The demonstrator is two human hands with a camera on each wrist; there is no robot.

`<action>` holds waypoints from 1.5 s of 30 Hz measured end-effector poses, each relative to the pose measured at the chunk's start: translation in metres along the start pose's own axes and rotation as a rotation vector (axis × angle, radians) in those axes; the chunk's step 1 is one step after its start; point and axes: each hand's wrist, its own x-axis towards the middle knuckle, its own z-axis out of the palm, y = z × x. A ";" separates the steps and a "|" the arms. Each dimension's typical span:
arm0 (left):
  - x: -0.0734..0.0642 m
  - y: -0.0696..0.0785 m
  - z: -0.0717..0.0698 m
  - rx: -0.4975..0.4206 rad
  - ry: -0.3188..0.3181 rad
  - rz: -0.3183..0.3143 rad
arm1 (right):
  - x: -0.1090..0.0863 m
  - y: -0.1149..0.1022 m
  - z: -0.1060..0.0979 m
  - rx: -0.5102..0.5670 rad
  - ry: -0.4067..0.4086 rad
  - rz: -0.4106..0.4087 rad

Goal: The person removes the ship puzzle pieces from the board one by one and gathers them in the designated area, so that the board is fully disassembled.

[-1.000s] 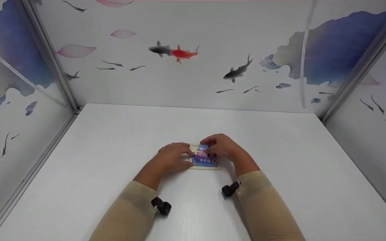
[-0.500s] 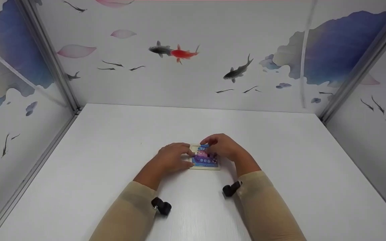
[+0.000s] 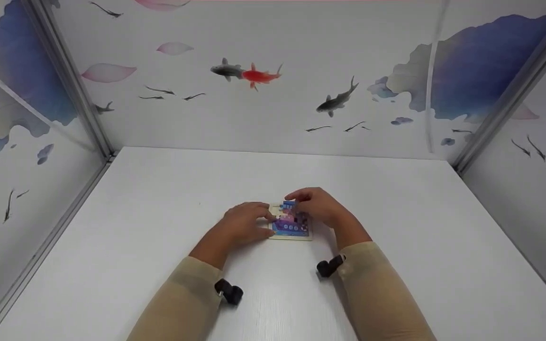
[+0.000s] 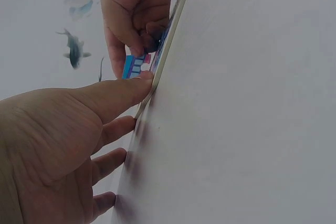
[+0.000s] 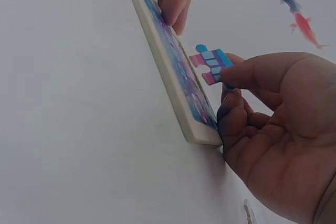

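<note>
A small jigsaw puzzle board (image 3: 291, 232) with a pale wooden frame and a printed ship lies flat on the table. My left hand (image 3: 243, 223) holds its left side, index finger and thumb on the board. In the left wrist view, the other fingers (image 4: 111, 167) rest beside it. My right hand (image 3: 319, 206) pinches a blue, purple and pink jigsaw piece (image 5: 211, 65) between thumb and fingers. That piece is tilted and raised above the board's far part, while the hand's lower fingers touch the frame in the right wrist view. Right-hand fingers partly hide the board's right side.
A white table (image 3: 168, 184) surrounds the board, with white fish-printed panels (image 3: 273, 118) behind and at both sides. A thin, pale object (image 5: 249, 211) lies near my right wrist. Small black cameras (image 3: 229, 291) are strapped to both sleeves.
My right hand has shifted slightly up and right, lifting the jigsaw piece off the board. My left hand and the board have stayed almost still.
</note>
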 end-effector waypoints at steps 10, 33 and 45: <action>-0.006 0.007 -0.004 -0.030 0.003 -0.036 | -0.001 0.001 -0.017 0.184 0.051 0.066; -0.002 0.004 0.003 -0.031 0.011 -0.045 | -0.038 0.078 -0.115 0.439 0.084 0.120; -0.003 0.004 0.001 -0.033 0.011 -0.047 | -0.047 0.103 -0.135 0.337 0.111 0.243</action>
